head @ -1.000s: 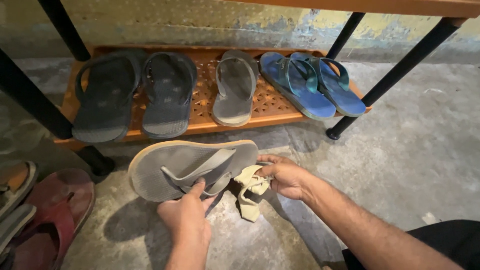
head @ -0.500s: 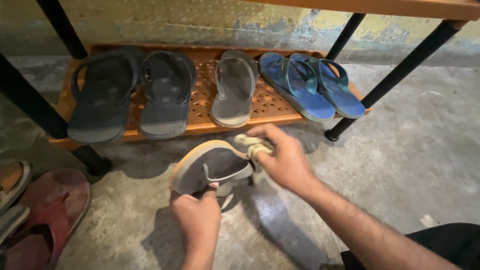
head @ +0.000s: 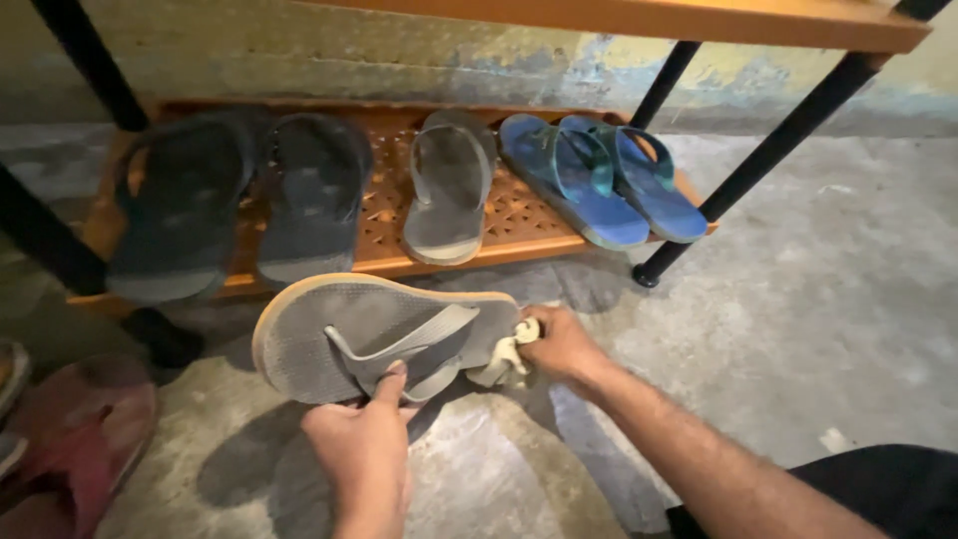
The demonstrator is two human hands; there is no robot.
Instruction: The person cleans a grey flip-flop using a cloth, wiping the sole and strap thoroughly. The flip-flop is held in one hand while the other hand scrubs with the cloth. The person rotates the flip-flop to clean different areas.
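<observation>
You crouch before a low orange shoe rack (head: 379, 262) with a grey flip-flop (head: 374, 334) held just above the concrete floor (head: 798, 329) — its footbed faces up at you, its long axis runs roughly left to right, the rounded toe end out to your left and the heel end toward your right. Your left hand (head: 364, 454) comes up from below the sandal's near edge, fingers curled and thumb pressed over the base of the grey strap (head: 399, 344), pinching the sandal there. Your right hand (head: 559, 344) sits at the heel end, closed around a crumpled pale cloth (head: 504, 349) that touches the sole's right edge — so the sandal lies to the left of that hand, stretching away from it lengthwise, and the right hand is the nearer of the two to the heel. On the rack's perforated shelf behind, a lone matching grey flip-flop (head: 447, 185) points away from you; to its left stand two dark flip-flops (head: 244, 200), side by side, and to its right a pair of blue flip-flops (head: 599, 175), overlapping and angled. A reddish sandal (head: 75, 439) lies on the floor at your far left, partly out of frame, well apart from both hands
</observation>
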